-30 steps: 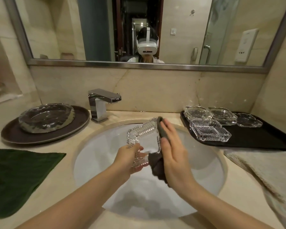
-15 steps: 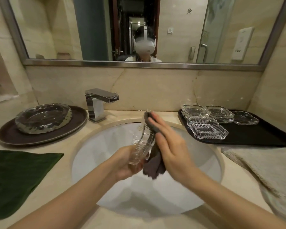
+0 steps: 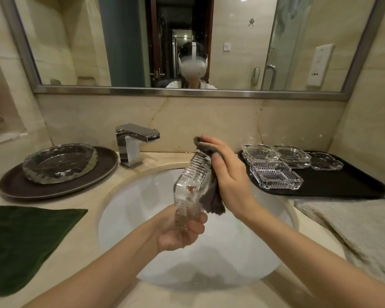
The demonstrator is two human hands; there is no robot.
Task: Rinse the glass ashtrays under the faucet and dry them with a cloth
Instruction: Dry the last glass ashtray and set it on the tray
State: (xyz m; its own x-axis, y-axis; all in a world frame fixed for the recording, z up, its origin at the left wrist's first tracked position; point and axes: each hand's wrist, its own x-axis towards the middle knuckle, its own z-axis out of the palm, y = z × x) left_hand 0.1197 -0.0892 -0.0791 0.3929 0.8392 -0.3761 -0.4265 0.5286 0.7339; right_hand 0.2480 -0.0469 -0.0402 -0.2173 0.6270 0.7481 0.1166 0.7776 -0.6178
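Note:
Over the white sink (image 3: 142, 196) my left hand (image 3: 178, 232) grips the lower end of a ribbed square glass ashtray (image 3: 192, 185), held on edge. My right hand (image 3: 229, 176) presses a dark grey cloth (image 3: 211, 198) against the ashtray's right face with mostly straight fingers, thumb on the cloth. The cloth's top corner sticks up above the fingertips. On the black tray (image 3: 342, 185) at the right lie several more glass ashtrays, one ribbed (image 3: 276, 177). The chrome faucet (image 3: 133, 143) stands behind the sink; no water is visible.
A large glass ashtray (image 3: 58, 163) sits on a dark round plate (image 3: 102, 172) at the left. A green towel (image 3: 25, 241) lies on the counter front left, a beige towel (image 3: 360, 230) front right. A mirror spans the wall behind.
The ashtray has been turned from face-on to edge-on and lifted slightly. My right hand with the cloth has slid upward along its face. The view has shifted a little.

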